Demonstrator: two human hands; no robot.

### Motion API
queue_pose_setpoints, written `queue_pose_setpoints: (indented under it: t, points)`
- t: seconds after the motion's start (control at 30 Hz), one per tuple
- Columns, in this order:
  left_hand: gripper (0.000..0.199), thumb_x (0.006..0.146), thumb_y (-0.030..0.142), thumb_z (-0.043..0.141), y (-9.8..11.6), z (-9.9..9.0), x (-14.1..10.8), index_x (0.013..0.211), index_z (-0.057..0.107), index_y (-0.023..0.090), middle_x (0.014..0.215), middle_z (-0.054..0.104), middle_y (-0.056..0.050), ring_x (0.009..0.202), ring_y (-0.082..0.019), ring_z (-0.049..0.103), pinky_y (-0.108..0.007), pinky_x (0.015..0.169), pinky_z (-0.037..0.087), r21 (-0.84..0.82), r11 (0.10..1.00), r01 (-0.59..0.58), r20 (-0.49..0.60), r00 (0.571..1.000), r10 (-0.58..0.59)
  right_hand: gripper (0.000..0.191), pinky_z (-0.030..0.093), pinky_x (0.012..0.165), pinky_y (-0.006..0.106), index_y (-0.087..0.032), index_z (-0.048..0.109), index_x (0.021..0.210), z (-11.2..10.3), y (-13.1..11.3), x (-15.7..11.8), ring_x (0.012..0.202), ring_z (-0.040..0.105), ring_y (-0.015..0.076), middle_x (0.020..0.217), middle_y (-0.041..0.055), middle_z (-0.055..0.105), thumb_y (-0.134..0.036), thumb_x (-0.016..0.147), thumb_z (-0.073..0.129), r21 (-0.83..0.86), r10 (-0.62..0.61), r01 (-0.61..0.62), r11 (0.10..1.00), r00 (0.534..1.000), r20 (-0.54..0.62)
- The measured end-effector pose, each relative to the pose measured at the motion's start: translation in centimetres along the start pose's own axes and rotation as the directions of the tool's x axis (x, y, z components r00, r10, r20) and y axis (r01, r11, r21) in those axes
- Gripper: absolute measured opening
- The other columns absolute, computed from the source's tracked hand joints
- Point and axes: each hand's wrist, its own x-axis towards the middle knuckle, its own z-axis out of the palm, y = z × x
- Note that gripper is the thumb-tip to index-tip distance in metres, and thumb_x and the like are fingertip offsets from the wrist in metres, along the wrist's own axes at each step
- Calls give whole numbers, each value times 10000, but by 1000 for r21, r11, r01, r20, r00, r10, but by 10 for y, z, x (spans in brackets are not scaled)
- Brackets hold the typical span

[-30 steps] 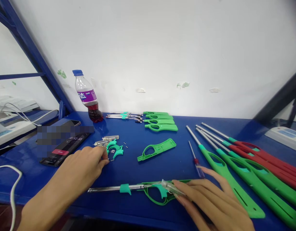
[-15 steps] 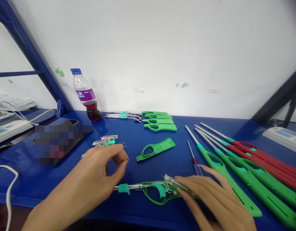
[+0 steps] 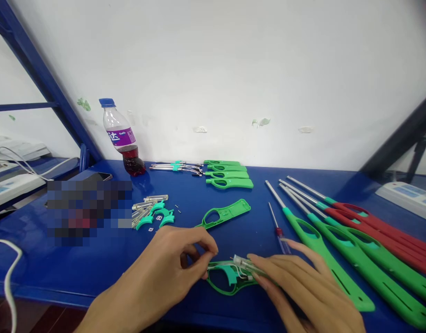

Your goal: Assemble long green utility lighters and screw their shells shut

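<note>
My left hand (image 3: 164, 277) is pinched at thumb and forefinger, beside the upper left of a green handle half (image 3: 230, 290); whatever is between the fingertips is too small to make out. My right hand (image 3: 299, 286) grips a clear cylinder (image 3: 244, 262) with a thin tip pointing left, above that handle half. Inside the half sit a teal trigger (image 3: 229, 274) and white wires. Another green half (image 3: 228, 214) lies open side up behind my hands. Teal triggers (image 3: 166, 219), clear cylinders (image 3: 156, 198) and tiny metal pieces lie left of it.
Green handle halves (image 3: 230, 183) and metal rods (image 3: 174, 167) lie near the wall. A bottle (image 3: 119, 134) and blurred dark objects (image 3: 88, 208) are left. Screwdriver (image 3: 279, 231), green lighters (image 3: 365, 263) and red lighters (image 3: 382, 231) lie right.
My left hand has moved right, from near the small parts to the handle half, its fingers still pinched. The teal triggers it covered now show. My right hand has barely moved.
</note>
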Motion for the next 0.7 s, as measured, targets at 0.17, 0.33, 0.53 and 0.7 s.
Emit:
queue_pose_setpoints:
  t: [0.17,0.33,0.53,0.7]
  points:
    - [181,1018,270,652,3,2,1,928,807,247,837,804,26,494,-87,599,-190,448,444,-1,993,-116,-77,990,116,359,344,1268,283,-225,722,1370,-1,1,-1,898,802,109,1086,-34,851,-102,1052,609,-18,8,-7,1000,999,39]
    - [271,1061,230,573,-1,8,3,1073,840,268,982,792,-7,502,-70,571,-183,454,461,-30,984,-177,-100,980,173,350,393,1246,311,-222,730,1352,-1,2,-2,889,802,118,1073,-23,849,-100,1043,621,-17,-4,4,1000,1000,22]
    - [253,1035,274,603,-1,15,4,1073,853,259,860,773,-11,486,-91,562,-201,468,477,-101,988,-116,-121,987,104,317,477,1178,320,-229,748,1322,-1,0,-1,868,806,129,1052,-18,851,-121,1048,631,-8,20,-20,1000,1000,1]
    - [168,985,326,703,5,17,4,912,830,244,741,763,11,509,-110,573,-191,451,448,-176,984,-24,-84,996,10,350,498,1150,328,-180,703,1393,-2,0,0,886,806,125,1057,2,854,-92,1065,622,23,3,-3,1000,1000,-1]
